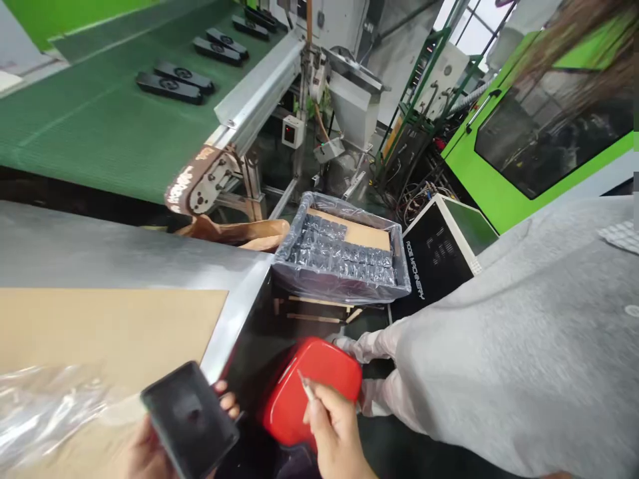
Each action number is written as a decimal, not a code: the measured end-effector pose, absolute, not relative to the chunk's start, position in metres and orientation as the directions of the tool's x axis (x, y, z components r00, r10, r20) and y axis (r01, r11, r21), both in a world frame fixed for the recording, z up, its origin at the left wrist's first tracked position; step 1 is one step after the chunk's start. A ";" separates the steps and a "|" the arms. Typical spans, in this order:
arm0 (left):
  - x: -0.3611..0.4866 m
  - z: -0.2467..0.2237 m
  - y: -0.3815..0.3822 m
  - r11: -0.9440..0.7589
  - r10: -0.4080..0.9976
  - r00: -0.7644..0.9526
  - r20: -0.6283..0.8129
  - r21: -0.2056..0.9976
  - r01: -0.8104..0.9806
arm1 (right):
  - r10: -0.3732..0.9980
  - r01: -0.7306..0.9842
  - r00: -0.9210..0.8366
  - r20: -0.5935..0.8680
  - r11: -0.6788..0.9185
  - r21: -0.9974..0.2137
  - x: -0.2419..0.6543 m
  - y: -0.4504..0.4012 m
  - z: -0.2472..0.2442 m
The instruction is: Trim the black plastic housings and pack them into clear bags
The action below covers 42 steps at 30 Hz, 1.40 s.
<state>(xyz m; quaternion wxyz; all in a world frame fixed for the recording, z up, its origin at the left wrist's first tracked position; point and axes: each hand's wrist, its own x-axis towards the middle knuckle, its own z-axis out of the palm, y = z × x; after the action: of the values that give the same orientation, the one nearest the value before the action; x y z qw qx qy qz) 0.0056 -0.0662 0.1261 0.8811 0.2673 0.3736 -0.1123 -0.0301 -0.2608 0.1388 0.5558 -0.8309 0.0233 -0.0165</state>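
My left hand [147, 452] holds a black rectangular plastic part [192, 419] with a raised rim, its fingers wrapped round the right edge. A dark spot shows near the middle of the part, slightly blurred. My right hand [333, 426] is closed round a thin pen-like tool with a pale handle [308, 390] and a narrow pointed tip, perhaps a trimming knife. The tip points up and away, apart from the black part. Beneath the right hand is a red, round-cornered plastic top [319, 366], a stool or a lid.
A cardboard sheet [114, 326] and clear plastic film [44, 406] lie on the metal table [150, 253]. A green conveyor belt [90, 140] carries several black parts [170, 88]. A plastic-lined crate [344, 286] holds bagged black parts. A person in grey [524, 332] stands close on the right.
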 end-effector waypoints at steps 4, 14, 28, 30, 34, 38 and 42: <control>0.009 0.148 -0.086 0.917 -0.099 0.768 -0.633 0.241 0.317 | 0.162 0.279 0.960 0.230 -0.652 -0.705 -0.037 -0.251 0.163; 0.012 0.167 -0.068 0.963 0.042 0.905 -0.423 0.260 0.077 | 0.491 0.626 0.755 0.434 -0.738 -0.254 -0.021 -0.234 0.177; 0.010 0.159 -0.045 0.966 0.181 0.899 -0.398 0.246 -0.085 | 0.699 0.746 0.629 0.340 -0.666 -0.008 -0.005 -0.217 0.181; 0.010 0.159 -0.045 0.967 0.175 0.901 -0.398 0.239 -0.082 | 0.729 0.765 0.610 0.311 -0.644 0.009 -0.004 -0.218 0.183; 0.010 0.159 -0.045 0.962 0.205 0.894 -0.398 0.253 -0.108 | 0.677 0.714 0.670 0.303 -0.700 -0.012 -0.007 -0.214 0.182; 0.011 0.159 -0.046 0.948 0.241 0.890 -0.387 0.291 -0.130 | 0.632 0.674 0.700 0.332 -0.738 -0.018 -0.010 -0.210 0.181; 0.011 0.160 -0.046 0.940 0.256 0.893 -0.370 0.309 -0.142 | 0.659 0.695 0.682 0.316 -0.719 0.001 -0.009 -0.213 0.184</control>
<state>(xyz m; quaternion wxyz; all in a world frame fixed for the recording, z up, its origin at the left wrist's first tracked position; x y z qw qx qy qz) 0.0110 -0.0463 0.1604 0.9631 0.1382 0.2068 0.1033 -0.0088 -0.2130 0.1840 0.0596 -0.9151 -0.3700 -0.1487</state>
